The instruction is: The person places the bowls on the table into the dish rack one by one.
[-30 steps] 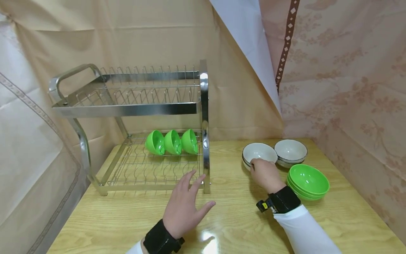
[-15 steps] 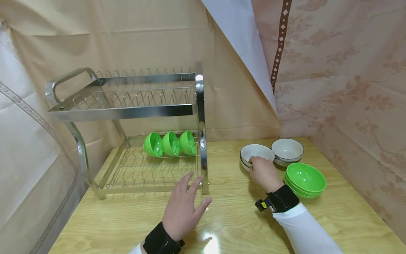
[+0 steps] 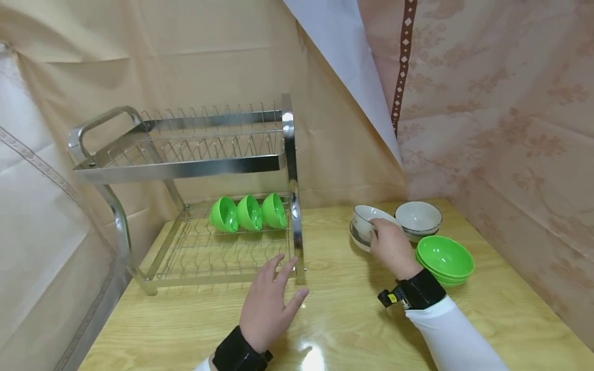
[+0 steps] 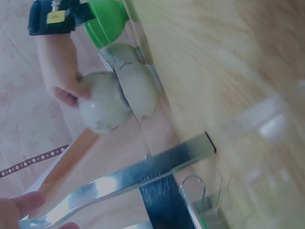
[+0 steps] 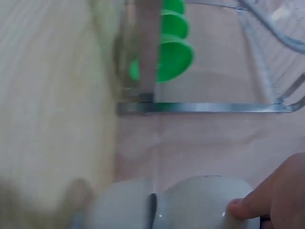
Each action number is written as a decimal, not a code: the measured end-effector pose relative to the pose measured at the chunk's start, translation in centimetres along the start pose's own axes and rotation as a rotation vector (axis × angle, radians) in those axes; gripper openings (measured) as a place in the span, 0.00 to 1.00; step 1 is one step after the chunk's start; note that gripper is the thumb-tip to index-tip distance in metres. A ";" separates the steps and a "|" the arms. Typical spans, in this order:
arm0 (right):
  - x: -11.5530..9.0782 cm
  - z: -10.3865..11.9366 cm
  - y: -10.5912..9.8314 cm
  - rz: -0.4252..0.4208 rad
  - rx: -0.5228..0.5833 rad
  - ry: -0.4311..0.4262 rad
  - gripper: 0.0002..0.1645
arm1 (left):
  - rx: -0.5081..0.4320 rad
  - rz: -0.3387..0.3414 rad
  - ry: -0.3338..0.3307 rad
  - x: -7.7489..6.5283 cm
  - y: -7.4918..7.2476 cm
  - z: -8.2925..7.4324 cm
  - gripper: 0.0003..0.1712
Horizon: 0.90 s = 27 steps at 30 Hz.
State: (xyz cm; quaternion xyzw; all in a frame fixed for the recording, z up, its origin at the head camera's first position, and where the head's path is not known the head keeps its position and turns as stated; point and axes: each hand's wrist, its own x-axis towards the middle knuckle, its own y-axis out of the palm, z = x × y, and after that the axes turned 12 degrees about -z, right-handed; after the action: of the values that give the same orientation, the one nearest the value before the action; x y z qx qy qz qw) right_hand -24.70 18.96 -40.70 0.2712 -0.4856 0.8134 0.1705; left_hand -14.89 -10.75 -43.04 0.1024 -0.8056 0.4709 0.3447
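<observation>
My right hand (image 3: 392, 248) pinches the rim of a white bowl (image 3: 364, 220) with a dark edge. That bowl is tilted and lifted at its left side above another white bowl (image 3: 358, 241) on the table. In the left wrist view a gap shows between the held bowl (image 4: 102, 105) and the one below (image 4: 138, 90). The right wrist view shows the thumb (image 5: 243, 208) against the bowl's outside. My left hand (image 3: 268, 306) hovers over the table in front of the rack with fingers spread, holding nothing.
A two-tier metal dish rack (image 3: 185, 167) stands at the left. Three green bowls (image 3: 249, 213) sit tilted in a row on its lower tier. Right of my right hand are a second white stack (image 3: 418, 216) and stacked green bowls (image 3: 445, 256).
The top white bowl, level in its stack before, is now raised and tilted in my right hand. The head view has shifted slightly; my left hand stays much the same.
</observation>
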 end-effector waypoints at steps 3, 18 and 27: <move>-0.3 0.9 -1.7 0.009 0.004 -0.009 0.17 | -0.112 0.057 -0.093 -0.1 0.0 -0.2 0.35; -6.2 11.4 -7.5 0.151 0.143 -0.365 0.11 | -1.250 0.448 -0.788 1.2 -0.1 0.8 0.44; -8.2 13.1 -6.4 0.173 0.219 -0.546 0.11 | -1.478 0.602 -0.903 1.1 -0.4 1.4 0.45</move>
State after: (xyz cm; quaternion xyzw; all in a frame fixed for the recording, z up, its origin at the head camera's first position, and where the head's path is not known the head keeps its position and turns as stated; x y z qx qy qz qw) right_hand -11.12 10.29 -36.17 0.4541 -0.4443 0.7694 -0.0665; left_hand -16.20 -11.94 -42.49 -0.1841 -0.9528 -0.1790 -0.1623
